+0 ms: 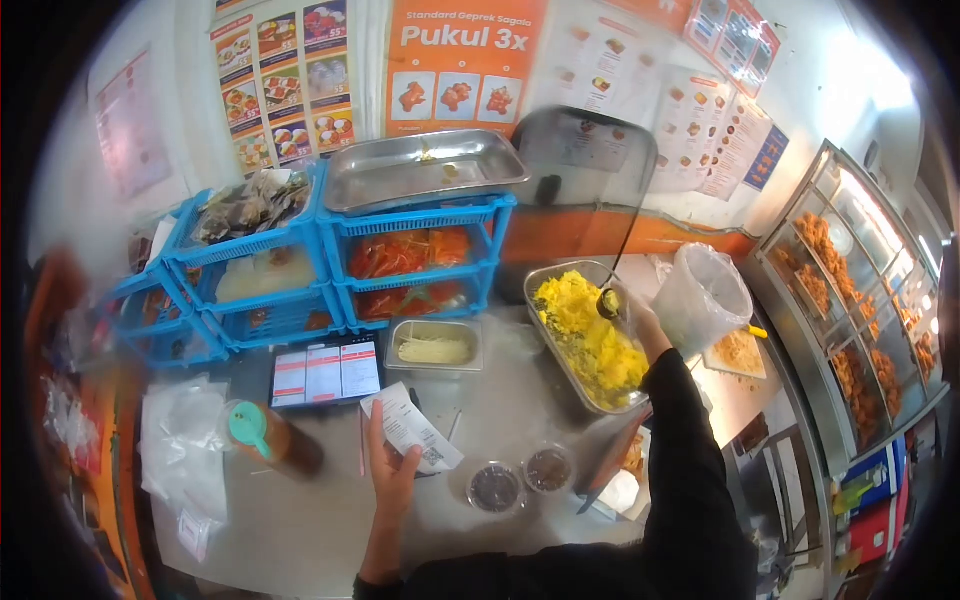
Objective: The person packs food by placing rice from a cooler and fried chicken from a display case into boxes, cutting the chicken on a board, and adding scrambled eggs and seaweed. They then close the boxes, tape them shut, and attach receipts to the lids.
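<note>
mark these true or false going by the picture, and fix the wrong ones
1. The left hand holds a printed paper slip. True.
2. The right hand reaches into a blue crate. False: it holds a spoon over the yellow food.
3. The tablet lies to the left of the pan of pale shreds. True.
4. The green-lidded bottle lies on its side. False: it stands upright on the table.
5. The wide metal tray on top of the crates is heaped full. False: only a few scraps show in it.
</note>
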A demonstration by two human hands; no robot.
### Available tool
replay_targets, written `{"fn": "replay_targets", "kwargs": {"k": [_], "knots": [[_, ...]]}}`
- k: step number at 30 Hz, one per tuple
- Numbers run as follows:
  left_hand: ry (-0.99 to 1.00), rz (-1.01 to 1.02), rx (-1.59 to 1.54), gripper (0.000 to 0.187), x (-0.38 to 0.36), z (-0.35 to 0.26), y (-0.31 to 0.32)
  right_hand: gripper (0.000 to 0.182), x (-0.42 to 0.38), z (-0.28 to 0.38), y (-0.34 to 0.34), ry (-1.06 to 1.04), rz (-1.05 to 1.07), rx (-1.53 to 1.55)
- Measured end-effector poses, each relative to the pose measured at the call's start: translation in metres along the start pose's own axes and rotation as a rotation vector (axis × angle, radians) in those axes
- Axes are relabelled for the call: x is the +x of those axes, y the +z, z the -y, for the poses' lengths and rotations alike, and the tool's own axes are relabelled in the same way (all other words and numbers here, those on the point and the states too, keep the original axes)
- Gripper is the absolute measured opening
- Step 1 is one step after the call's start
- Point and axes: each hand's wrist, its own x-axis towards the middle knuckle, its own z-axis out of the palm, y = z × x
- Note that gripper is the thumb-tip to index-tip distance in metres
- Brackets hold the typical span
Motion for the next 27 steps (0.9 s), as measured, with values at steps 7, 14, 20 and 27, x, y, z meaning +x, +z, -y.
{"fn": "replay_targets", "kwargs": {"k": [7, 14, 20, 27], "knots": [[-0.018, 0.025, 0.053, 0.072, -0.02, -0.013, 0.011, 0.041, -0.128, 0.121, -0.05, 0.266, 0.042, 0.354], [-0.072, 0.147, 0.076, 0.073, -0.031, -0.009, 0.041, 0.041, -0.291, 0.104, -0.057, 0.214, -0.212, 0.312], [-0.154, 0.314, -0.012, 0.071, -0.032, 0.0, 0.08, 0.033, -0.326, 0.07, 0.004, 0.092, -0.129, -0.665], [-0.21, 0.336, 0.031, 0.072, -0.035, 0.011, 0.096, 0.049, -0.338, 0.041, -0.016, 0.048, -0.1, -0.887]]}}
